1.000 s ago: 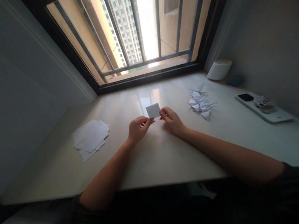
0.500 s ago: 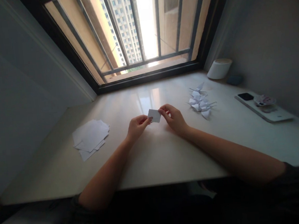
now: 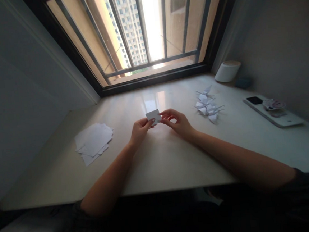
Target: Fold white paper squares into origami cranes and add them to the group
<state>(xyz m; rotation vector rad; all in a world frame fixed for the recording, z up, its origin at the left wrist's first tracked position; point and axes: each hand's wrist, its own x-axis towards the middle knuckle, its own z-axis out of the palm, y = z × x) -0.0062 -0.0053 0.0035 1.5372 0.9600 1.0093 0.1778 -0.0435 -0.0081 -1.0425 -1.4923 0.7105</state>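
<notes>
A small white square of folded paper (image 3: pixel 152 114) is held up over the middle of the table. My left hand (image 3: pixel 141 131) pinches its lower left part between thumb and fingers. At its right edge, the thumb and fingertips of my right hand (image 3: pixel 178 122) close on the paper. To the left lies a loose stack of white paper sheets (image 3: pixel 94 140). Right of my hands sits a cluster of folded white paper cranes (image 3: pixel 206 104), touching one another.
A phone (image 3: pixel 274 112) with a round ornamental grip lies on the right of the white table (image 3: pixel 159 166). Behind it stand a white cylindrical object (image 3: pixel 227 71) and a dark bluish item (image 3: pixel 243 82). A barred window (image 3: pixel 154 80) rises at the far edge.
The paper square has moved slightly left and turned so its top edge lies more level. My right hand has followed it, shifting its fingers along the right edge.
</notes>
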